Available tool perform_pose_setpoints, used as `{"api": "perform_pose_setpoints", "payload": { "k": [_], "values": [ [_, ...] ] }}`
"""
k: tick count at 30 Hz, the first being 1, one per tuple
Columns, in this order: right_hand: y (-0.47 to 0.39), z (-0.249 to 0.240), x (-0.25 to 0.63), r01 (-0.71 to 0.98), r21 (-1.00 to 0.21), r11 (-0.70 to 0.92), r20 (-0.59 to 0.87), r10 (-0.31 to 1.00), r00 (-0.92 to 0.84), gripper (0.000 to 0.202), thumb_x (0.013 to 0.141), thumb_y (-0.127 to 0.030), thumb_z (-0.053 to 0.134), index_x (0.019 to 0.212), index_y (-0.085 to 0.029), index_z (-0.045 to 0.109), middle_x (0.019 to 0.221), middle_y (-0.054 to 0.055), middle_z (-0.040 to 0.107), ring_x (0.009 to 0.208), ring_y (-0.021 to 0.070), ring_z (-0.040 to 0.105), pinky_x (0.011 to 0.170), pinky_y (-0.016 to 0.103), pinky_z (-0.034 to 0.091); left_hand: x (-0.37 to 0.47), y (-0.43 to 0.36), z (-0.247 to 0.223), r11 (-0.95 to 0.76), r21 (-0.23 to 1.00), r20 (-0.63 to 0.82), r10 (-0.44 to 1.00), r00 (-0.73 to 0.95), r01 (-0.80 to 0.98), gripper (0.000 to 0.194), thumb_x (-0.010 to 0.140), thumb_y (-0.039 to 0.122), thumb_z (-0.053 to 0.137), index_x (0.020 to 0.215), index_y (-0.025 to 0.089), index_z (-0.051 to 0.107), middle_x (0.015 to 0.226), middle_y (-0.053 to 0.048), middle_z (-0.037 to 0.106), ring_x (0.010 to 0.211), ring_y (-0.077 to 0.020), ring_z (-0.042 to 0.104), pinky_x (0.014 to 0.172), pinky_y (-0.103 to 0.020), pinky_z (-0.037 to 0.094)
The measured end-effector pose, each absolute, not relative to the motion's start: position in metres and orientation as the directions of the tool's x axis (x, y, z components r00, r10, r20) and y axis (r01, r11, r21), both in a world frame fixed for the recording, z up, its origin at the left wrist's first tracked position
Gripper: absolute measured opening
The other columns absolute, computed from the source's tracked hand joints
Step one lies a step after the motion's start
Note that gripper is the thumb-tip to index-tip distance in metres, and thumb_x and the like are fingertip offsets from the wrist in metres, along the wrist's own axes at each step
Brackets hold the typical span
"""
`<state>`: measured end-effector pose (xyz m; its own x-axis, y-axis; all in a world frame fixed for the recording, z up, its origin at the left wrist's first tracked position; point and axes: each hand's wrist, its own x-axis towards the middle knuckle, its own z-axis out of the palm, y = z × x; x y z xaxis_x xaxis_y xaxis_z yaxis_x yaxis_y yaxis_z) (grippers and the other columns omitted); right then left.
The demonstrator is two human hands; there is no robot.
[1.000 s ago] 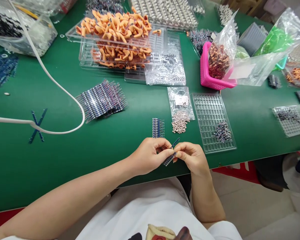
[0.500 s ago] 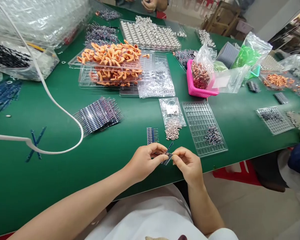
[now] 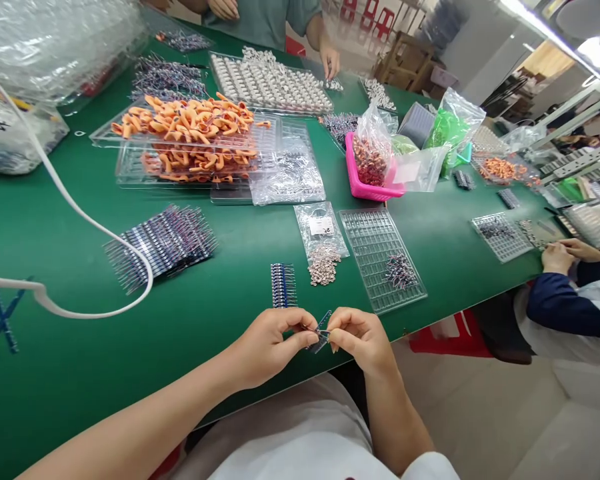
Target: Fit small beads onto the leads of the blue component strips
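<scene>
Holding a narrow, dark-blue strip (image 3: 325, 319) above the green table (image 3: 230, 300)

The strip is clamped aslant in the fingers of the left hand (image 3: 275, 347), its blue end jutting beyond them. The fingers of the right hand (image 3: 363, 340) are pinched together beside it; any contents cannot be made out.

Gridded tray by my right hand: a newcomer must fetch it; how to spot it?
On the green table, find the pink basket. Below it in view lies the gridded tray. Unlike its lookalike tray farther right, it sits just beyond your right hand.
</scene>
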<state>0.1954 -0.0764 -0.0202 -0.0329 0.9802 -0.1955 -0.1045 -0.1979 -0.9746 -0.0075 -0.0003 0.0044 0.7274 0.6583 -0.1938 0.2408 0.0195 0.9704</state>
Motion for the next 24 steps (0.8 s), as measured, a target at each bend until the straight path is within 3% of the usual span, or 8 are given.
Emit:
{"api": "perform_pose_setpoints", "payload": {
  "k": [9, 13, 18, 20, 24],
  "values": [
    [-0.080, -0.016, 0.198, 0.012, -0.987, -0.161, -0.161, 0.986, -0.047, 0.020, 0.086, -0.039, 0.072, 0.081, -0.019, 0.071, 0.076, 0.002, 0.066, 0.060, 0.0128, 0.060, 0.055, 0.025, 0.051, -0.006, -0.003, 0.002, 0.160, 0.967, -0.254, 0.563, 0.787, 0.197, 0.017, 0.088, 0.030, 0.062, 0.080, 0.016, 0.069, 0.080, -0.004, 0.074, 0.075, -0.0163, 0.065, 0.072, -0.026, 0.051],
    [-0.080, -0.014, 0.226, 0.308, -0.947, -0.091, -0.023, 0.976, 0.216, 0.017, 0.088, -0.036, 0.069, 0.081, -0.020, 0.072, 0.073, 0.001, 0.066, 0.062, 0.0143, 0.060, 0.056, 0.026, 0.050, -0.006, -0.001, 0.001, 0.206, 0.955, -0.298, 0.653, 0.696, 0.215, 0.017, 0.087, 0.032, 0.063, 0.081, 0.016, 0.068, 0.079, -0.005, 0.075, 0.074, -0.0172, 0.066, 0.071, -0.027, 0.051],
    [-0.070, -0.014, 0.302, 0.695, -0.678, -0.239, 0.245, 0.819, 0.520, 0.029, 0.085, -0.046, 0.069, 0.094, -0.018, 0.075, 0.079, 0.005, 0.073, 0.068, 0.0189, 0.063, 0.066, 0.031, 0.052, -0.005, 0.002, 0.000, 0.271, 0.948, -0.315, 0.734, 0.601, 0.166, 0.018, 0.085, 0.034, 0.064, 0.079, 0.017, 0.065, 0.078, -0.003, 0.072, 0.073, -0.0165, 0.066, 0.069, -0.027, 0.051],
    [-0.063, -0.014, 0.329, 0.787, -0.536, -0.305, 0.331, 0.781, 0.529, 0.032, 0.086, -0.046, 0.066, 0.095, -0.017, 0.075, 0.083, 0.008, 0.074, 0.070, 0.0204, 0.064, 0.069, 0.033, 0.051, -0.005, 0.002, 0.000, 0.282, 0.948, -0.314, 0.746, 0.587, 0.149, 0.019, 0.085, 0.035, 0.064, 0.079, 0.017, 0.064, 0.076, -0.002, 0.070, 0.071, -0.0157, 0.064, 0.068, -0.027, 0.050],
    [-0.052, -0.016, 0.348, 0.916, -0.280, -0.286, 0.444, 0.808, 0.388, 0.031, 0.091, -0.040, 0.058, 0.094, -0.014, 0.075, 0.085, 0.011, 0.073, 0.070, 0.0221, 0.063, 0.073, 0.037, 0.051, -0.005, 0.001, -0.002, 0.282, 0.951, -0.305, 0.771, 0.559, 0.130, 0.021, 0.085, 0.037, 0.065, 0.080, 0.017, 0.065, 0.077, -0.002, 0.069, 0.072, -0.0160, 0.064, 0.069, -0.027, 0.051]
  ]
}}
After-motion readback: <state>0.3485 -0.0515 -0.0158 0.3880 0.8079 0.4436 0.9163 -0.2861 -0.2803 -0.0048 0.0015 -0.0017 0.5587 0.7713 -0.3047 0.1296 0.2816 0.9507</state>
